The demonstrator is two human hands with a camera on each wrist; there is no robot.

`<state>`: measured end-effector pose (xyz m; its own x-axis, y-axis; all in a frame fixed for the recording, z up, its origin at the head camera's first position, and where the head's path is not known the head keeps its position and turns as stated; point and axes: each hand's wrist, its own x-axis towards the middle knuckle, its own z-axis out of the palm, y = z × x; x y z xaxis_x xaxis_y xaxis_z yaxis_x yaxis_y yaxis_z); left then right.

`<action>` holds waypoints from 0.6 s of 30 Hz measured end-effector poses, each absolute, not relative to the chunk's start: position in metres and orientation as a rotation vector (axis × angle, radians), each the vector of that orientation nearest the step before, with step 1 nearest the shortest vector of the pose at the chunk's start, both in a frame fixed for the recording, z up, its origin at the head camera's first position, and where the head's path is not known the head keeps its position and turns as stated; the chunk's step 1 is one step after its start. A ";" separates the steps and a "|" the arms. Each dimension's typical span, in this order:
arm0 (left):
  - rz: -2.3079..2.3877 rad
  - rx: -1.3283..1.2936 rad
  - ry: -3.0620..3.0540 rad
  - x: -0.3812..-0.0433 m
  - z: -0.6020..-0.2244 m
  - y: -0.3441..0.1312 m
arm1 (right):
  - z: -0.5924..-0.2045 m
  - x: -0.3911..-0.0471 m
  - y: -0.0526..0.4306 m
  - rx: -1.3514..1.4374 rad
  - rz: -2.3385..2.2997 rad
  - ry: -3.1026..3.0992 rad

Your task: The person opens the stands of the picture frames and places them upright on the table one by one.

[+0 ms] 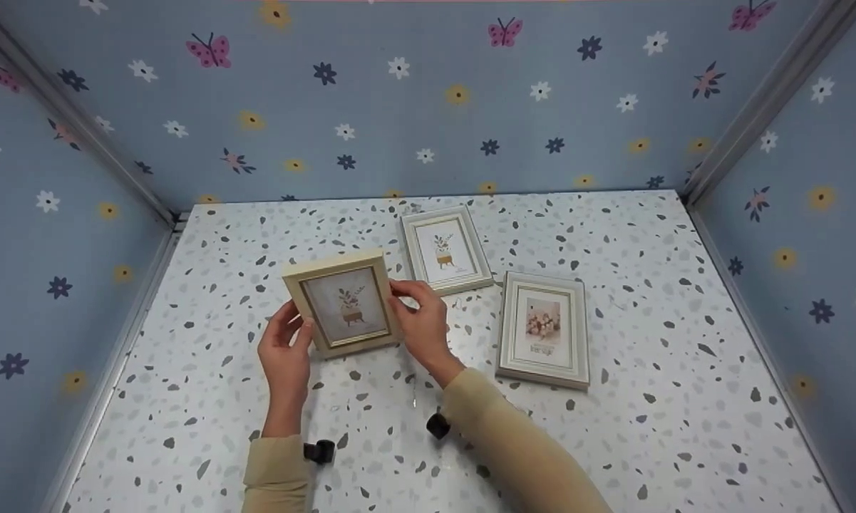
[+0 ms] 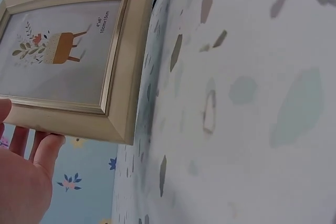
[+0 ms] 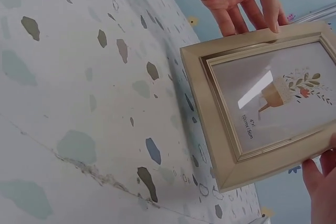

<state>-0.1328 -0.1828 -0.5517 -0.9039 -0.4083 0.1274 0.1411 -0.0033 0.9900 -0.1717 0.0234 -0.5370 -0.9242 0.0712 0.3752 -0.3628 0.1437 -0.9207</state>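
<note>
A cream-gold picture frame point(image 1: 347, 305) with a potted-plant print stands tilted between my two hands. My left hand point(image 1: 286, 353) grips its left side, thumb on the front and fingers behind. On the opposite side, my right hand point(image 1: 425, 320) pinches the edge between thumb and fingers. Both wrist views show the frame's lower edge close over the speckled tabletop, and the print reads 4"x6", 10cmx15cm. Just behind my right hand, a whitish picture frame point(image 1: 447, 249) with a similar plant print lies face up. Another whitish frame point(image 1: 543, 329), with a pink flower picture, lies to the right.
The white speckled tabletop point(image 1: 656, 427) is bordered by blue floral panels point(image 1: 428, 107) at the back and both sides. Metal rails point(image 1: 762, 100) run along the corners. A small black device point(image 1: 438, 426) sits at my right wrist, another point(image 1: 320, 452) at my left.
</note>
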 end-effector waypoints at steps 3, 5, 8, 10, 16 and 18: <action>-1.977 0.296 -1.904 -0.133 -0.556 -0.183 | -0.545 -0.173 0.024 0.264 1.835 -2.143; -1.980 0.300 -1.905 -0.133 -0.558 -0.184 | -0.547 -0.173 0.026 0.266 1.832 -2.160; -1.979 0.289 -1.908 -0.134 -0.559 -0.185 | -0.548 -0.173 0.028 0.280 1.830 -2.172; -1.974 0.281 -1.919 -0.134 -0.560 -0.185 | -0.547 -0.172 0.029 0.289 1.834 -2.179; -1.930 0.318 -1.956 -0.135 -0.559 -0.185 | -0.547 -0.173 0.030 0.291 1.884 -2.191; -1.926 0.341 -1.964 -0.134 -0.558 -0.185 | -0.547 -0.173 0.031 0.287 1.902 -2.194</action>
